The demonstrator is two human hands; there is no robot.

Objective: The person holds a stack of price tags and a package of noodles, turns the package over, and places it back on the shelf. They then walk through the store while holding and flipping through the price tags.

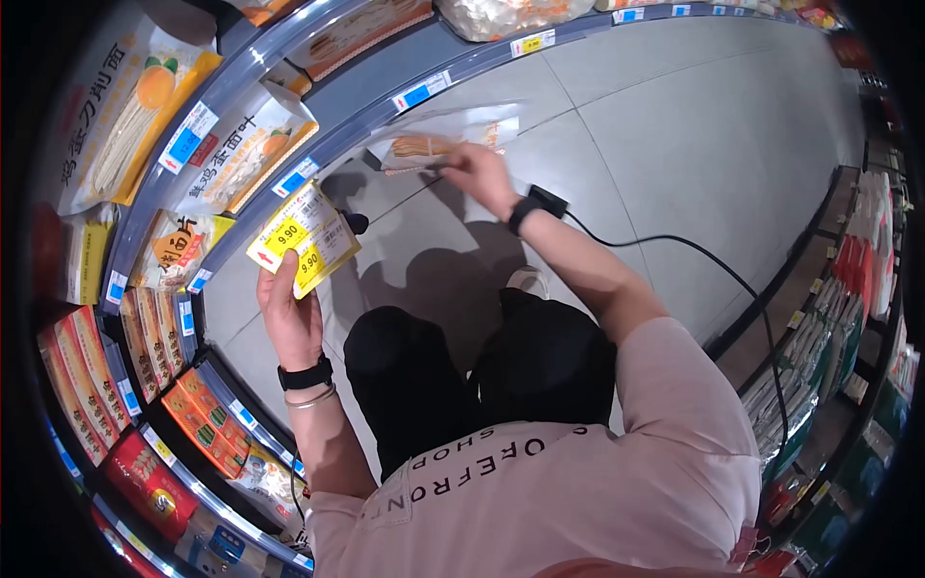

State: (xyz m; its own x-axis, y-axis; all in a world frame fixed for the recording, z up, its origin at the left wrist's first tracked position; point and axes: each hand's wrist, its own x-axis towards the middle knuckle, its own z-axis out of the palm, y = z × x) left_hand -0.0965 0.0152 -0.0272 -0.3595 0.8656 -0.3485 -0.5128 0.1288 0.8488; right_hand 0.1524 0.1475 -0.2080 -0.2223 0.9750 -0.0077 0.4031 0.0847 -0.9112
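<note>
My left hand [289,313] grips yellow-and-white price tags [306,241] that read 9.90, fanned so that at least two show. They are close to the shelf edge on the left. My right hand [479,178] reaches forward with thumb and fingers pinched together. Its fingertips meet the near edge of a clear-and-white noodle bag [424,146], which juts out past the shelf rail. Whatever lies inside that pinch is too small to make out. Blue-and-white shelf labels [421,91] line the rail beyond the bag.
Shelves on the left hold noodle bags [154,91], orange boxes [205,424] and a red package [152,485]. Another rack [838,318] with hanging goods stands on the right. Grey tiled floor [636,125] lies between. A black cable [694,246] runs from my right wrist.
</note>
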